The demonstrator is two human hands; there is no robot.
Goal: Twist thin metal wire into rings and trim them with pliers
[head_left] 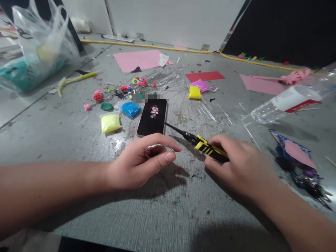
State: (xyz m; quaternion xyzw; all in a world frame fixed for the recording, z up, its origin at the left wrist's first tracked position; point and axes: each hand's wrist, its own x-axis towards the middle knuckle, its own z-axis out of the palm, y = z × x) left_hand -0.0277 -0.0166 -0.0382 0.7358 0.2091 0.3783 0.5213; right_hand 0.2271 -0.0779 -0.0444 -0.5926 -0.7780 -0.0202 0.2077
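My right hand point(236, 161) is closed around needle-nose pliers point(201, 145) with black-and-yellow handles. Their thin dark tip points left, close to the lower right edge of a phone point(153, 117) whose screen is lit with a clock. My left hand point(144, 161) is curled just in front of the phone, thumb below and index finger above. A loop of shiny silver wire point(160, 145) shows inside its curl; the rest of the wire is hidden by the fingers. Packets of blue clay point(130, 109) and pale yellow clay point(110, 123) lie left of the phone.
Loose clear rods point(210, 113) and clay-tipped stems lie across the grey table point(86, 150). A plastic bottle point(288, 99) lies at right, above a cluster of small tools point(307, 178). Pink paper point(139, 59) is at the back; a plastic bag point(44, 45) stands far left.
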